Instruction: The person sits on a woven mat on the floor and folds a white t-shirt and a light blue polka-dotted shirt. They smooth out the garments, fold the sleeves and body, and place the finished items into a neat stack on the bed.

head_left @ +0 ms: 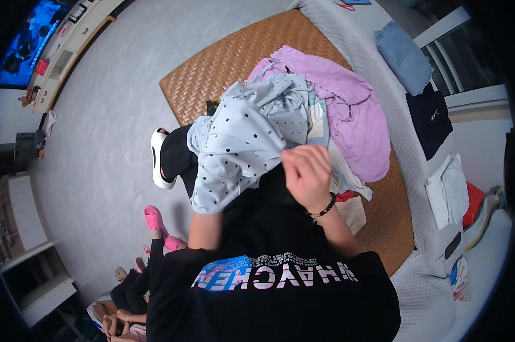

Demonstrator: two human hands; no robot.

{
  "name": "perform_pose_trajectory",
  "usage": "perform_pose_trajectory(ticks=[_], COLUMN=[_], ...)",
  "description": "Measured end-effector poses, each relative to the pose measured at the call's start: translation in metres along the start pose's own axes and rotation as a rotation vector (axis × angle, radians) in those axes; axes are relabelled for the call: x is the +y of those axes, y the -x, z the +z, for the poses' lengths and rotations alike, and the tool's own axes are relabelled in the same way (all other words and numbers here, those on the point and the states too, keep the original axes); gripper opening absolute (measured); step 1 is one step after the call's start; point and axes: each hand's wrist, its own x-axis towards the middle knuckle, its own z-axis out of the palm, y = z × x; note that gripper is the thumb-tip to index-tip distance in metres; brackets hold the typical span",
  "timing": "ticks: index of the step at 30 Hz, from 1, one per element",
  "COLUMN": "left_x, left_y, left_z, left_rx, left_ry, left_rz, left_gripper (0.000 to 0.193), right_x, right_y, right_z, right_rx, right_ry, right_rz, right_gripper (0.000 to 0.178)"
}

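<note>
A pale blue garment with dark dots (234,134) hangs bunched over my lap. My left forearm (205,231) runs up inside it, and the cloth hides that hand and its fingers. My right hand (307,175), with a dark beaded bracelet at the wrist, is closed and pinches the garment's right edge. Just beyond lies a heap of clothes on a woven mat, with a lilac garment (354,108) spread along its right side. Pale and cream cloths (317,117) show between the dotted garment and the lilac one.
The brown woven mat (206,71) lies on a quilted grey sofa (383,74). Folded along the sofa are blue denim (404,57), a black garment (430,122) and a white one (447,191). At lower left, another person's legs show, with pink slippers (153,219).
</note>
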Motion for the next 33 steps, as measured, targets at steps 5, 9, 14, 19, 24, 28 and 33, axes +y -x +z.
perform_pose_trajectory(ticks=[5,9,14,19,24,28,33], left_x=[-0.020,-0.041,-0.040,-0.025,-0.050,-0.074,-0.111], left_y=[-0.027,-0.049,-0.013,0.010,0.003,0.022,0.054], left_z=[0.014,-0.001,0.001,-0.017,-0.054,-0.060,-0.065], left_rx=[-0.340,-0.548,-0.437,-0.285,-0.262,-0.304,-0.626], left_ry=[0.143,0.078,-0.387,-1.622,-1.433,-1.516,-1.426], left_rz=[-0.055,-0.122,-0.009,0.473,0.472,0.441,0.300], left_gripper=[0.051,0.058,0.057,0.042,0.037,0.036,0.037], right_x=[-0.028,-0.036,-0.007,0.013,0.039,0.052,0.137], right_y=[0.007,-0.003,-0.002,-0.017,-0.005,-0.002,0.007], right_z=[0.017,0.013,-0.003,-0.006,-0.031,-0.044,-0.122], right_rx=[-0.212,-0.255,0.234,-0.084,-0.216,0.318,0.425], right_ry=[-0.367,-0.485,-0.523,-0.847,-0.880,-0.958,-0.981], right_rz=[-0.022,-0.082,0.581,0.693,0.584,0.914,0.555], right_gripper=[0.011,0.010,0.011,0.018,0.011,0.016,0.018])
